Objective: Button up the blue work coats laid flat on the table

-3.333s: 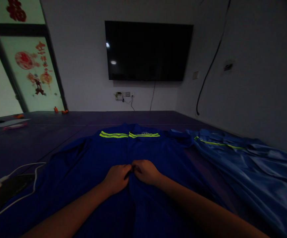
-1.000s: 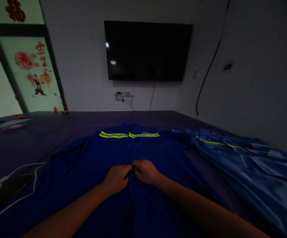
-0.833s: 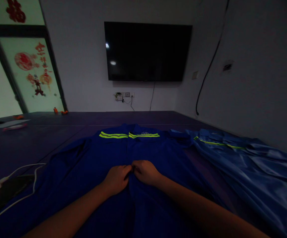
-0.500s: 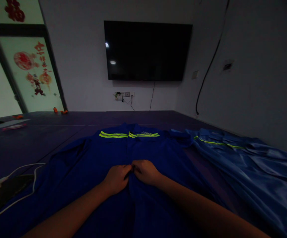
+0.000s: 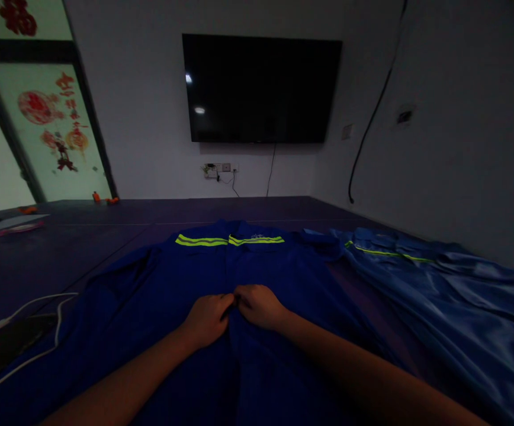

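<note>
A dark blue work jacket (image 5: 150,296) with yellow reflective stripes across the chest lies flat on a dark table (image 5: 52,248), collar away from me. My left hand (image 5: 206,319) and my right hand (image 5: 259,306) meet at the jacket's front opening, fingers curled and pinched on the cloth edges there. What sits between the fingertips is too small to make out.
A second, lighter blue jacket (image 5: 439,296) lies to the right. A white cable (image 5: 30,307) and a dark flat object (image 5: 8,340) sit at the left edge. A black TV (image 5: 261,89) hangs on the far wall. Small items (image 5: 17,225) lie far left.
Both hands stay pinched at the jacket front. The view has shifted slightly, so everything sits a little further left.
</note>
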`<state>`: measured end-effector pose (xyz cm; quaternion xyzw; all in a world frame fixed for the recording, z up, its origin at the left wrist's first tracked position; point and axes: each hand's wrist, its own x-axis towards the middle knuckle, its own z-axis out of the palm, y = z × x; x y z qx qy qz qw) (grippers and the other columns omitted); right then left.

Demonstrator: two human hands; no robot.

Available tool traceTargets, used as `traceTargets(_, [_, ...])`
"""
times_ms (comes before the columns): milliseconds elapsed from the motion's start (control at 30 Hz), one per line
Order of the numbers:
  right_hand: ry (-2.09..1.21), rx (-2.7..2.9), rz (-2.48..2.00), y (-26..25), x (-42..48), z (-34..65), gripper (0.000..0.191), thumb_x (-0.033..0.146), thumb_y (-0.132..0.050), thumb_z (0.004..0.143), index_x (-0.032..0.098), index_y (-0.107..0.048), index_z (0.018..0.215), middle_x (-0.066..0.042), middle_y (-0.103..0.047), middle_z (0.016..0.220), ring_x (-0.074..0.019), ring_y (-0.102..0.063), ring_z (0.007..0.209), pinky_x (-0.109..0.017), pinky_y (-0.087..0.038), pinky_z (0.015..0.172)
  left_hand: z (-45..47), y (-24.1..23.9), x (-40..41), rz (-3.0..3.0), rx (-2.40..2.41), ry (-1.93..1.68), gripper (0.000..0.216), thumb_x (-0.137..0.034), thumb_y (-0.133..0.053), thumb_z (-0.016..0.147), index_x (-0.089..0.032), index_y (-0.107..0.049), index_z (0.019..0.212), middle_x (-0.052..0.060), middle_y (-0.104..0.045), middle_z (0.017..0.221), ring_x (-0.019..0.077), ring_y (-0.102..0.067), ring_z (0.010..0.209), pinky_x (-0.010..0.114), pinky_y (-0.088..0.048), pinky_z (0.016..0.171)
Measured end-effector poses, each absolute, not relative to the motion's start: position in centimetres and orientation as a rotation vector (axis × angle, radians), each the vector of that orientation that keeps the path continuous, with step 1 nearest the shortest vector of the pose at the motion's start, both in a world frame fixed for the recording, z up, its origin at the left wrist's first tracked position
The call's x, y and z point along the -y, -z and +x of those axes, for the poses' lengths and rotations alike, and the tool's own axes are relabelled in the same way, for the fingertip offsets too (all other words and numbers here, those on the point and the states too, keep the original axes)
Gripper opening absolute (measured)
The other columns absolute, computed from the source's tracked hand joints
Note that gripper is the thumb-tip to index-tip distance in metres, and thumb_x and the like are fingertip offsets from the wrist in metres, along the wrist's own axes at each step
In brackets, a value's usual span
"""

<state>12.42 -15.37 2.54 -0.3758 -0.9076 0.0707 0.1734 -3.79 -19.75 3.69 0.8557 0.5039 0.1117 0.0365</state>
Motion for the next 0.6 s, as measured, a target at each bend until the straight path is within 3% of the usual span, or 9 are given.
traceTargets(600, [-0.195, 2.565, -1.051, -2.77, 15.55, 12.43, 0.020, 0.012, -0.044, 0.074, 0.018, -0.059, 0.087, -0.003, -0.064, 0.082, -0.0133, -0.057, 0.071, -0.022, -0.031, 0.058, -3.82, -3.75, 19.77, 2.626, -1.552, -0.357, 0.007, -0.021, -0.042, 0.080, -0.021, -0.049, 0.080, 0.000, -0.063, 0.078, 0.0152, -0.058, 0.071, 0.024, -0.037, 0.058])
